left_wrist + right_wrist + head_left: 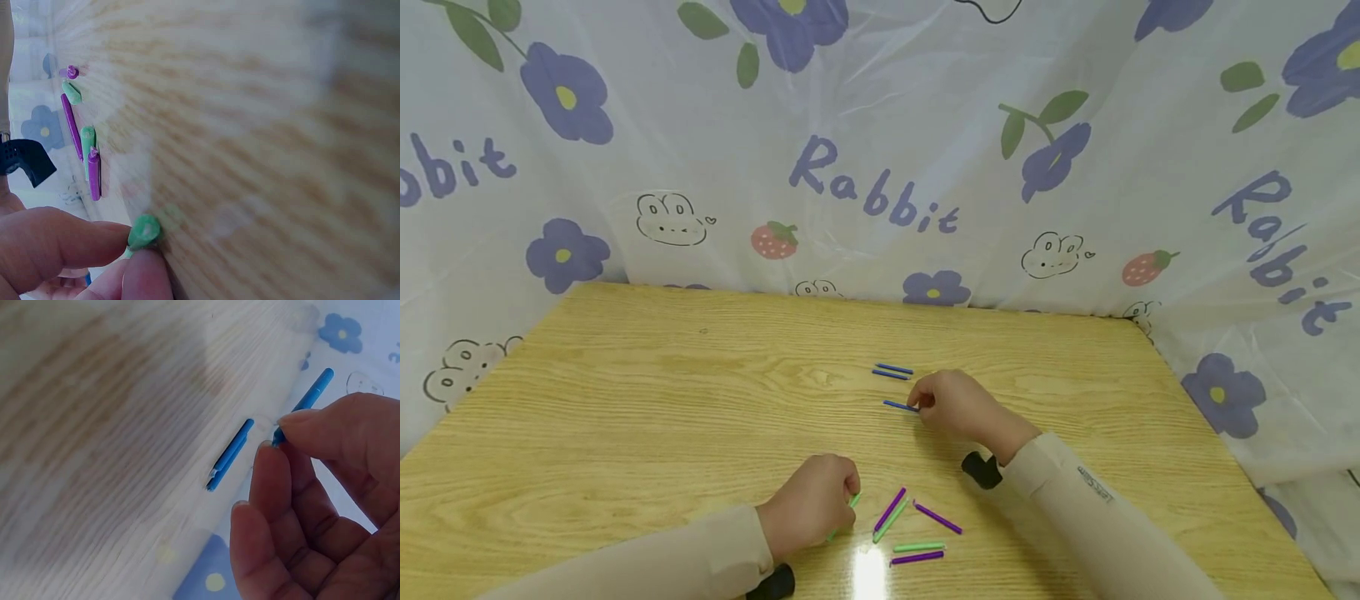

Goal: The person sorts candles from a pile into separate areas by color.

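Three blue, three green, three purple: nine slim sticks on show! One blue stick is in the right hand, pinched at one end between thumb and fingertip, near the two other blue sticks, which lie side by side farther back. Down at the near side, the left hand has a green stick in its own narrow pinch, its rounded end poking out. Just beside it lie two more green sticks and three purple sticks, smooth, straight and round-bodied, at mixed angles. Under it all, a yellowish table with streaky wood grain; behind, a creased white sheet printed with flowers, rabbits, strawberries and "Rabbit".
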Available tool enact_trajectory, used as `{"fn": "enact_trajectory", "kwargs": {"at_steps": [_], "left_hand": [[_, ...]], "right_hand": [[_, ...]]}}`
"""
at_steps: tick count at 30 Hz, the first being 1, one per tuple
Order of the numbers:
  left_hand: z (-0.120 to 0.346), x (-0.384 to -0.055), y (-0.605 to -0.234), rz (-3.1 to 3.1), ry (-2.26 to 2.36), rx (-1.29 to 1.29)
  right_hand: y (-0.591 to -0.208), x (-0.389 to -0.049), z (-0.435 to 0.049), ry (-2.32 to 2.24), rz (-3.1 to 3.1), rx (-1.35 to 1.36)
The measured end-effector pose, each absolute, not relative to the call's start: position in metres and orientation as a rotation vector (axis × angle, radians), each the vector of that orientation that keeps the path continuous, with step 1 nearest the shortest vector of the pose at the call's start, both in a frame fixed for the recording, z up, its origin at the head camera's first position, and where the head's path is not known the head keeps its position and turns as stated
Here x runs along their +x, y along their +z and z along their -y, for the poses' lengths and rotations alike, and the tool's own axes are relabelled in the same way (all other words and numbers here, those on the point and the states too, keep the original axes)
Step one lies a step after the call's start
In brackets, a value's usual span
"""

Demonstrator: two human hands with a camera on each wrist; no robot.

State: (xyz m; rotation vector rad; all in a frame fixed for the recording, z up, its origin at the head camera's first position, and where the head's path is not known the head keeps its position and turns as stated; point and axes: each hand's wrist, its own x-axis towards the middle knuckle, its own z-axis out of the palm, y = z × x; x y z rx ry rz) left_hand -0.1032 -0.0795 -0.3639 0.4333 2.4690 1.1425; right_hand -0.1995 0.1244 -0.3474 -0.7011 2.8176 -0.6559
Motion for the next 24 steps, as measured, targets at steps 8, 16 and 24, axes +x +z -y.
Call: {"fn": "enact_trajectory", "kwargs": {"at_steps": [8, 16, 24], "left_hand": [[0.08, -0.103, -0.366, -2.471, 1.134, 0.441], [0.08, -0.103, -0.365, -2.476, 1.118, 0.437], [0.079, -0.102, -0.365, -2.501, 1.082, 0.447]], "right_hand": [[-0.346, -0.212, -0.122, -0.735, -2.781, -0.604], [-0.349, -0.224, -0.116, -0.74, -2.77, -0.549], [-0.35, -0.232, -0.111, -0.717, -2.791, -0.547]]}}
